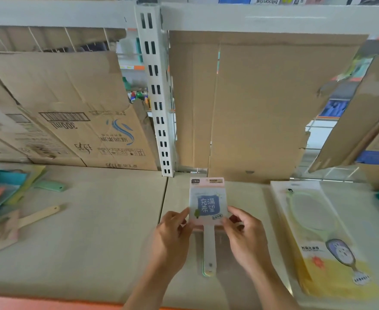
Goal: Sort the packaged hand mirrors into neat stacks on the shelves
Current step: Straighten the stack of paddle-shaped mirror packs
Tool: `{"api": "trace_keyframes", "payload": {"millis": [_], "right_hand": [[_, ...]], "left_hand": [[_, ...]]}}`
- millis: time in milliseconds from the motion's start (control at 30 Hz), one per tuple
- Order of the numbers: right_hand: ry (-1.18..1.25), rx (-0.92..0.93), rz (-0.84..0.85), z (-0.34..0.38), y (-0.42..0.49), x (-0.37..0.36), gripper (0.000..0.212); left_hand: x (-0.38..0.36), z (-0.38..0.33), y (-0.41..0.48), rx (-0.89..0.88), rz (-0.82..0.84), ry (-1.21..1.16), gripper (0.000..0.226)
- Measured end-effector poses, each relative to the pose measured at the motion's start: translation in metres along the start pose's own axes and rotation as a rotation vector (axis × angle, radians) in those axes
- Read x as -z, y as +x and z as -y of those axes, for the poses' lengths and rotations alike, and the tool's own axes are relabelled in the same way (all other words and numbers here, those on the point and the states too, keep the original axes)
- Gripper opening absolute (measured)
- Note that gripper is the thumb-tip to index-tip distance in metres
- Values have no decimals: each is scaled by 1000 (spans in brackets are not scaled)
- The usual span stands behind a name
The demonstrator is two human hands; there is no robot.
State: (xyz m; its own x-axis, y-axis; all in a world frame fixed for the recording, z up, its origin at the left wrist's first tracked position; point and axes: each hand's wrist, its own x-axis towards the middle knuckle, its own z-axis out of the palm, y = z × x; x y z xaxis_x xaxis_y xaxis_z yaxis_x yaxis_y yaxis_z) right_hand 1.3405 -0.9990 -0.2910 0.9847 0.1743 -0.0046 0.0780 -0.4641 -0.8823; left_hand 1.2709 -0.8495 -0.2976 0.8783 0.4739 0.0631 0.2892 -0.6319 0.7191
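One pink-carded, blue-labelled, pale-handled mirror pack (207,204)

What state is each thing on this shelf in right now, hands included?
pink-packaged mirror: held flat, handle toward the person, on top of others like it.
left hand: pinches the mirror's left edge.
right hand: pinches its right edge.
yellow-packaged mirrors: lying flat in a neat stack at the right.
left pile: jumbled, handles sticking out.
cardboard sheets: standing against the shelf's back.
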Motion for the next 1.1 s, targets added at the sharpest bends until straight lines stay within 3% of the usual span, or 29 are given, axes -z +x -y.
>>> {"api": "trace_keyframes", "payload": {"millis": [400, 533, 700, 1100], "right_hand": [[-48, 37, -1, -14, 3, -2, 28], [-46, 46, 5, -17, 5, -4, 28], [-96, 95, 15, -20, 4, -3, 12], [-188, 253, 31, -17, -5, 2, 13]], "left_hand": [[-5, 7, -1, -87, -23, 52, 34], [-8, 12, -1, -140, -50, 21, 29], [-9, 14, -3, -186, -95, 11, 9], [-9, 13, -4, -193, -103, 10, 10]]}}
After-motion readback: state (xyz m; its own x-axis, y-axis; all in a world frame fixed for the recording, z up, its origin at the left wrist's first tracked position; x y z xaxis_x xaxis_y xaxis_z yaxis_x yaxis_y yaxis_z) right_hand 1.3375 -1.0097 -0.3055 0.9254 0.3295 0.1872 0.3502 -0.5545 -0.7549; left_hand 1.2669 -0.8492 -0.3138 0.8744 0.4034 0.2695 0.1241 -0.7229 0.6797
